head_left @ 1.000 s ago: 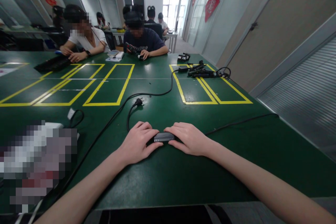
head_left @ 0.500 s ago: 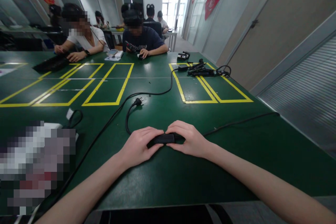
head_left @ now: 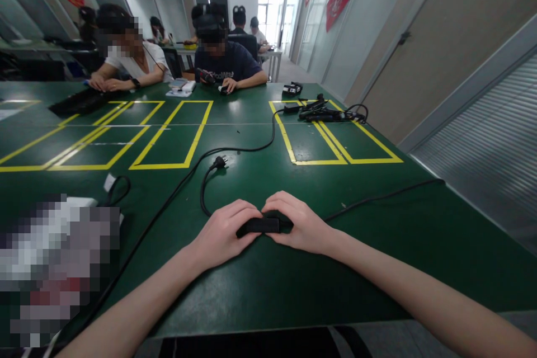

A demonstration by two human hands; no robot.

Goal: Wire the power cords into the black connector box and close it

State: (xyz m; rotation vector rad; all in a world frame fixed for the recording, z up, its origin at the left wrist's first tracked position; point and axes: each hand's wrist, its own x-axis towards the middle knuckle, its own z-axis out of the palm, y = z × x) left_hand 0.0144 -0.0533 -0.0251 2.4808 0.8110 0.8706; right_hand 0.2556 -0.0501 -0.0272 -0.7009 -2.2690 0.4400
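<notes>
Snagging is my worry

I have the left hand [head_left: 222,230] pinching the black adapter [head_left: 270,226] at its left, the right hand [head_left: 302,224] pinching around its other end, over the near part of the desk [head_left: 302,296]. The right-side cable [head_left: 373,199], reaching the desk's edge, could snag, pulling it loose; the plug cord [head_left: 202,193] might tangle.

Green tabletop [head_left: 319,291] bearing yellow tape outlines [head_left: 159,167]. Far right corner: heaped black cables [head_left: 321,114] lie nearby; a long black lead [head_left: 251,150] runs toward the near left corner. Centre: black plug [head_left: 218,163]. Right edge: reached by a dark cord [head_left: 377,199].
</notes>
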